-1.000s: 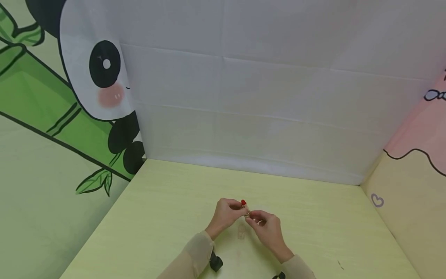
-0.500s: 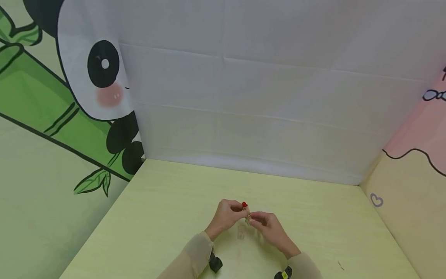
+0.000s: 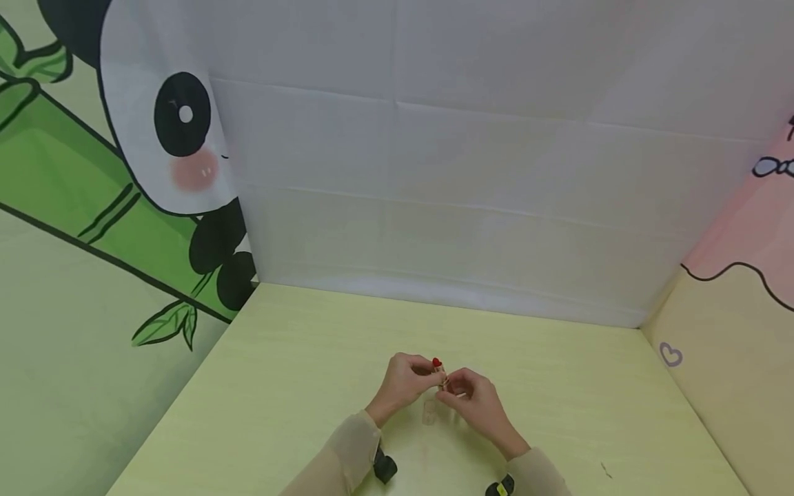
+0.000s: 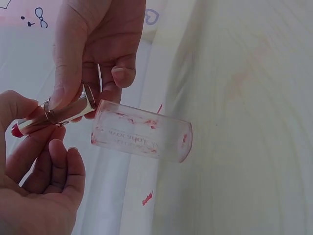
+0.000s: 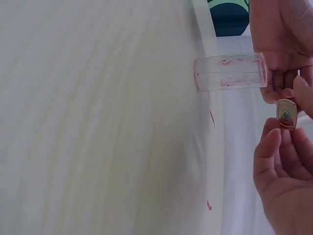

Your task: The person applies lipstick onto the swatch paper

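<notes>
A gold lipstick (image 4: 68, 110) with a red tip (image 3: 437, 362) is held in the air between both hands. My left hand (image 3: 402, 384) pinches its upper part near the red tip, thumb against fingers. Lower down, the thumb and fingers of my right hand (image 3: 477, 406) grip the gold base; its flat end, with a small label (image 5: 286, 114), faces the right wrist camera. A transparent cap (image 4: 142, 131), smeared with red inside and lettered, stands upright on the table just below the hands. Fingers partly cover the lipstick's middle.
The pale yellow table (image 3: 322, 344) meets a white back wall (image 3: 434, 207). A panda and bamboo print (image 3: 186, 138) covers the left side, a pink and cream panel (image 3: 744, 275) the right. Small red marks (image 4: 147, 198) show in the left wrist view.
The right hand's fingers have shifted round the lipstick base, first reaching out, then bending again. The lipstick has moved very slightly right. The left hand keeps its pinch; the cap stays put.
</notes>
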Available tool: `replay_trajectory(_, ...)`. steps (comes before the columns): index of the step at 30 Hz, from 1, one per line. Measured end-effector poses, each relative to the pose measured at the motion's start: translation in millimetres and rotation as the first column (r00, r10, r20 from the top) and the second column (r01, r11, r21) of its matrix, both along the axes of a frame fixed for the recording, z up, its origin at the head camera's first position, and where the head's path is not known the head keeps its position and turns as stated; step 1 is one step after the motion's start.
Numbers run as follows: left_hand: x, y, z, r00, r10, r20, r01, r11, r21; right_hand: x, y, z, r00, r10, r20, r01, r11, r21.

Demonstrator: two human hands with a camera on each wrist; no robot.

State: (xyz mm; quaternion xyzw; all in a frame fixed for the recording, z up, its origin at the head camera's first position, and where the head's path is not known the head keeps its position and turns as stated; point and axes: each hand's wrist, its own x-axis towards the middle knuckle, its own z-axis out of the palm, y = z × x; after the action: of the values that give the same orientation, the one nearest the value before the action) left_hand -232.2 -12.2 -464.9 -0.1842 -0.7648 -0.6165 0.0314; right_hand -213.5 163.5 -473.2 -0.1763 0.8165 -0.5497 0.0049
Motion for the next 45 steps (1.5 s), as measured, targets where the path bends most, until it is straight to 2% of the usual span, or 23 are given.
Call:
replay_trajectory(5,1.6,-2.6,-0.3,1.0,-0.008,-0.001,0.008,1.0,0.006,3.2,-5.0,2.6,1.0,-0.012,-0.008,0.012,1.0,0.027)
replay_trajectory(13,2.0,-7.2,-3.2,0.999,-0.032,0.003,0.032,0.999,-0.01,5.2,-6.6,3.4,0.998,0.064,0.014,-0.065,0.997,0.051)
replay_trajectory(20,-14.2,-7.9,-35.1,0.999,-0.036,-0.001,0.036,0.999,-0.027,1.8,-4.2,-3.6,0.983,0.178,0.052,-0.179,0.983,0.026)
replay_trajectory(23,-15.2,-10.3,-39.5,0.999,-0.042,-0.004,0.042,0.999,-0.031,-1.9,-2.1,-15.9,0.978,0.204,0.048,-0.207,0.977,0.052)
replay_trajectory(26,-15.0,-12.6,-41.3,0.999,-0.045,-0.01,0.044,0.998,-0.033,-5.1,-2.1,-27.8,0.985,0.172,0.025,-0.173,0.981,0.083)
replay_trajectory(30,-14.3,-14.1,-41.6,0.999,-0.037,-0.03,0.036,0.999,-0.026,-4.4,-5.7,-34.2,0.999,0.047,-0.02,-0.046,0.996,0.078)
replay_trajectory(32,-14.2,-14.4,-41.7,0.999,-0.033,-0.027,0.032,0.999,-0.023,-2.9,-8.1,-35.5,0.999,-0.015,-0.039,0.017,0.997,0.072)
replay_trajectory(35,-13.6,-15.1,-41.6,0.999,-0.029,-0.021,0.029,0.999,-0.02,-1.3,-11.3,-37.0,0.995,-0.064,-0.075,0.07,0.994,0.081)
replay_trajectory(36,-14.5,-13.3,-41.3,0.999,-0.029,-0.025,0.029,1.0,-0.012,-2.6,-9.9,-36.6,0.994,-0.069,-0.085,0.076,0.993,0.087)
replay_trajectory(38,-10.4,-10.5,-30.5,0.999,-0.026,-0.018,0.026,1.0,-0.009,-5.2,-7.2,-35.6,0.993,-0.068,-0.096,0.077,0.993,0.093)
replay_trajectory(43,-13.4,-3.9,-28.0,1.0,-0.025,-0.008,0.025,1.0,0.003,-11.7,0.7,-33.1,0.994,-0.051,-0.099,0.061,0.993,0.102)
replay_trajectory(45,-20.3,-0.9,-37.2,1.0,-0.023,-0.006,0.023,1.0,0.008,-14.4,3.8,-32.6,0.994,-0.043,-0.103,0.055,0.992,0.112)
